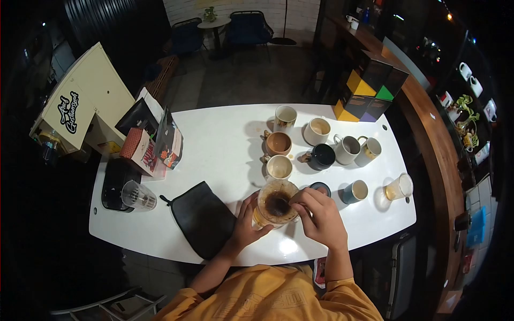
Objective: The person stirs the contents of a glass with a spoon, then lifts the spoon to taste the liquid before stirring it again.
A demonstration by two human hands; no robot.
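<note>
A paper coffee filter [278, 201] with dark wet grounds sits in a dripper on top of a glass vessel near the table's front edge. My left hand [248, 222] is wrapped round the left side of the glass vessel. Over the right rim of the filter, my right hand [317, 215] has its fingers pinched together; whether they hold the filter's edge or something small is hidden. Just behind the filter stands a cream mug [279, 167], and a small dark cup [320, 188] is partly hidden beyond my right hand.
Several mugs, including a black one [322, 157], stand behind. A blue cup [354, 192] and a glass [399, 187] are at right. A black pouch [201, 222], a clear cup [138, 196] and coffee bags [168, 140] are at left. Coloured boxes [369, 88] stand back right.
</note>
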